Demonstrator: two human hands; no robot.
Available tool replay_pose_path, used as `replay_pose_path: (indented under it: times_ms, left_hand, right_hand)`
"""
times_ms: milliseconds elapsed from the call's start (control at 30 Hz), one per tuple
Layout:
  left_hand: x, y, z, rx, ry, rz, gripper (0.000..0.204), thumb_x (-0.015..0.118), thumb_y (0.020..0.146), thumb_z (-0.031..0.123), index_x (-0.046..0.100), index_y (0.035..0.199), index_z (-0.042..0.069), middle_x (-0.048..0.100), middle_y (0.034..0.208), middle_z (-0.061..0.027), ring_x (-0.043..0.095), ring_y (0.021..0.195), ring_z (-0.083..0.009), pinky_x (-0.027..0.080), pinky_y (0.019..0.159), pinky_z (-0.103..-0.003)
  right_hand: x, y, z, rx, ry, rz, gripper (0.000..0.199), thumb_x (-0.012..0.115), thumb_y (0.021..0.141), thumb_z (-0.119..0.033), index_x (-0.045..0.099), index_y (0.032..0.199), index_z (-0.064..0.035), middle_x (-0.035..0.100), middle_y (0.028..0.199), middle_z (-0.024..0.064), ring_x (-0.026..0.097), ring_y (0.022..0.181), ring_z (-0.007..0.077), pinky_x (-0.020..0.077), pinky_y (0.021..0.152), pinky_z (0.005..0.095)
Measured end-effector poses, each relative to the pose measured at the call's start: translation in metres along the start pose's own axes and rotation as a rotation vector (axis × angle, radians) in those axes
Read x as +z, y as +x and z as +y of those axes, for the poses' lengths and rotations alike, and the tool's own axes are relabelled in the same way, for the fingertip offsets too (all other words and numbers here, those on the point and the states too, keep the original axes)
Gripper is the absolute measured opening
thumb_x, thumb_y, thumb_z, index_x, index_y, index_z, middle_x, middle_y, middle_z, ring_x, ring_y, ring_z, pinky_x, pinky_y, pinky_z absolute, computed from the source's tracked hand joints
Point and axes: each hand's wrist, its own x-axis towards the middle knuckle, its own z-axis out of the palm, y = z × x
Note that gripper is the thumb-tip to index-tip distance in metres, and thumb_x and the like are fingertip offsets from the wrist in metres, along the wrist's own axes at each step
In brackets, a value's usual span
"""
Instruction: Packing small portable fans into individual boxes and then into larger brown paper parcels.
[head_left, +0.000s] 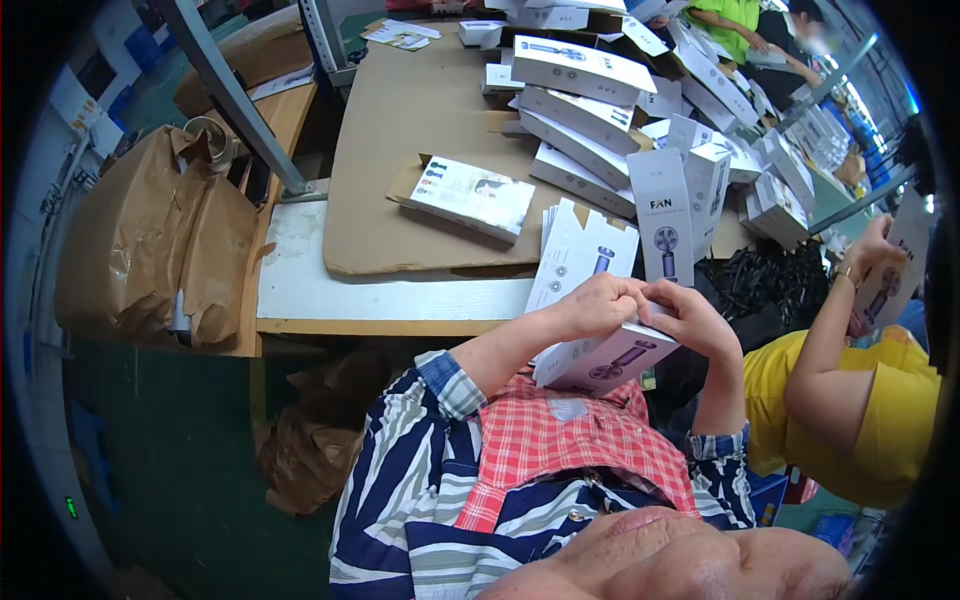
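Observation:
Close to my chest, a white box [612, 364] printed with a purple handheld fan lies tilted. My left hand [603, 304] has its fingers curled at the box's upper end. From the other side, my right hand [694, 316] pinches the same end, so the two sets of fingertips nearly meet there. Exactly what the fingertips press is partly hidden. Just beyond my hands, several flat white cartons [577, 252] lean in a pile on the table edge. Beside them stands an upright fan box [661, 212].
Fan boxes [580, 72] are heaped at the back right. One white box [474, 198] lies on a brown cardboard sheet [420, 110]. Black strips [775, 285] are piled right. A yellow-sleeved person [835, 400] holds a box [897, 265]. Left are a metal post [235, 100] and brown paper [130, 250].

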Motion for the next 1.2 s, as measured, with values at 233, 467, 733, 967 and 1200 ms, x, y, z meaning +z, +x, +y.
replay_pose_path:
  times_ms: [233,467,733,967,1200]
  left_hand:
    - [-0.031,-0.019,-0.011,0.12,0.01,0.25,0.025,0.049,0.094,0.02,0.058,0.111,0.004,0.047,0.131,-0.0149,0.047,0.118,-0.0211,0.038,0.097,-0.032]
    - [-0.082,-0.03,0.001,0.606,-0.1,1.158,0.024,0.039,0.094,0.006,0.05,0.114,0.001,0.051,0.122,-0.0087,0.049,0.109,-0.013,0.041,0.092,-0.028]
    - [-0.071,0.003,-0.082,-0.099,0.309,0.819,0.054,0.053,0.085,0.02,0.037,0.129,-0.007,0.05,0.122,-0.0251,0.048,0.117,-0.0341,0.036,0.1,-0.038]
    - [-0.047,0.031,-0.094,-0.197,0.579,0.706,0.082,0.054,0.084,0.03,0.008,0.135,-0.015,0.01,0.141,-0.0368,0.009,0.134,-0.0479,0.014,0.11,-0.049]
    - [-0.034,0.014,-0.056,-0.22,0.72,0.589,0.088,0.058,0.082,0.029,0.003,0.137,-0.012,0.008,0.143,-0.0333,0.008,0.135,-0.0451,0.017,0.107,-0.054]
  right_hand:
    - [0.006,-0.007,0.006,-0.338,-0.016,0.141,0.05,0.069,0.08,-0.022,0.05,0.121,-0.0011,0.058,0.11,0.0118,0.055,0.102,0.0176,0.0442,0.086,0.0305]
    - [-0.048,0.013,0.029,-0.499,0.992,0.711,0.041,0.037,0.098,-0.033,0.045,0.125,-0.0025,0.055,0.117,0.009,0.051,0.11,0.0204,0.0391,0.095,0.0339]
    - [0.053,0.048,0.103,0.091,-0.036,0.652,0.034,0.055,0.087,-0.024,0.054,0.104,0.0056,0.063,0.087,0.0212,0.063,0.083,0.0267,0.0472,0.073,0.0358]
    - [0.07,0.076,0.078,-0.003,0.103,0.652,0.054,0.06,0.085,-0.02,0.039,0.126,0.0085,0.053,0.114,0.0304,0.055,0.106,0.0397,0.0428,0.089,0.0388]
    - [0.079,0.06,0.06,-0.103,-0.221,0.734,0.071,0.06,0.085,-0.023,0.022,0.137,0.0079,0.027,0.135,0.0373,0.031,0.126,0.0471,0.028,0.104,0.0426]
